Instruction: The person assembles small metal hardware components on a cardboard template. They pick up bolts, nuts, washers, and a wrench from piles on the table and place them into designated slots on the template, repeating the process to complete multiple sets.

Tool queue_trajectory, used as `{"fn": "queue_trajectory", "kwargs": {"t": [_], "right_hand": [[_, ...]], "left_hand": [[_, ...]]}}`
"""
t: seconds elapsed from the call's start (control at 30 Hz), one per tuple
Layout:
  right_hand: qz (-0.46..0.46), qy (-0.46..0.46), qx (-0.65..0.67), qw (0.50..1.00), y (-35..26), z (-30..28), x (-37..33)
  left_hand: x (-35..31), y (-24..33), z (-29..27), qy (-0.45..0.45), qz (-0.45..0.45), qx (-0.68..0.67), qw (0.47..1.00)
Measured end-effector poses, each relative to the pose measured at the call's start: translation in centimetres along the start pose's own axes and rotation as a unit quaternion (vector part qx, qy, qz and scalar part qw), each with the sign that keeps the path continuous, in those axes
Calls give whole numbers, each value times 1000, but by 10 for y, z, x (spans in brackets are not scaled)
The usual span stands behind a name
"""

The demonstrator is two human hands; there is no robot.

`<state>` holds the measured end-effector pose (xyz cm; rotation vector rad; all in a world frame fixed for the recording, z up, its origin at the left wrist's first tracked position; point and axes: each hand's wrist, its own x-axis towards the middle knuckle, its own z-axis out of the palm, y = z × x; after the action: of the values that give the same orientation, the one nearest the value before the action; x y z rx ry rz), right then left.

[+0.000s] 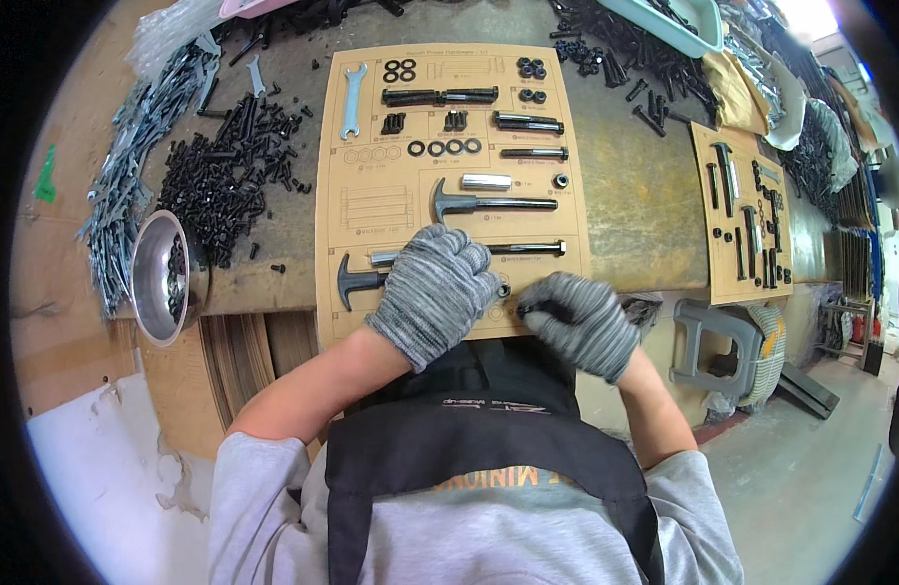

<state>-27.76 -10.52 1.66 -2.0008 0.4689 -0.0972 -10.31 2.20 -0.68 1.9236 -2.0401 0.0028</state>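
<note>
A tan card [570,224] laid with hardware lies before me. My left hand [435,292], in a grey knit glove, is closed over its lower middle; its fingertips are hidden. Beneath it runs a T-handled black pin [360,281], partly covered. My gloved right hand [588,327] curls at the card's lower right around small dark parts that I cannot make out. Between the hands sits a black nut [504,291]. Above them lie a long black bolt [527,249], another T-handled pin [494,204], a silver sleeve [485,182], a row of washers [455,148] and a wrench [353,100].
A heap of black bolts [220,180] and piled wrenches [128,185] cover the left of the bench. A metal bowl [161,278] stands at its front edge. To the right are a second hardware card [727,244] and a grey stool [712,341]; a teal tray [698,37] stands behind.
</note>
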Motion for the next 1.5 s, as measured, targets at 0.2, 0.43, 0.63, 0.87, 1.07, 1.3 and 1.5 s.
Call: {"fn": "queue_trajectory", "kwargs": {"t": [0.2,0.43,0.63,0.87,1.07,1.3,1.5], "right_hand": [[-58,29,-100,993,0,30,2],[-58,28,-176,982,-1,30,-1],[-64,3,-165,984,-2,8,3],[40,218,-337,915,48,-142,144],[-160,207,-467,845,104,-161,235],[-199,201,-440,852,130,-147,162],[-151,162,-435,873,125,-140,83]], "left_hand": [[-3,3,-2,-3,-30,-7,1000],[4,4,-20,60,-43,-59,995],[47,-18,-36,93,-42,-98,990],[144,-54,-28,65,-88,-107,988],[198,-60,-9,-9,-100,-89,991],[195,-78,-2,25,-119,-67,990],[224,-57,26,-15,-64,-29,997]]}}
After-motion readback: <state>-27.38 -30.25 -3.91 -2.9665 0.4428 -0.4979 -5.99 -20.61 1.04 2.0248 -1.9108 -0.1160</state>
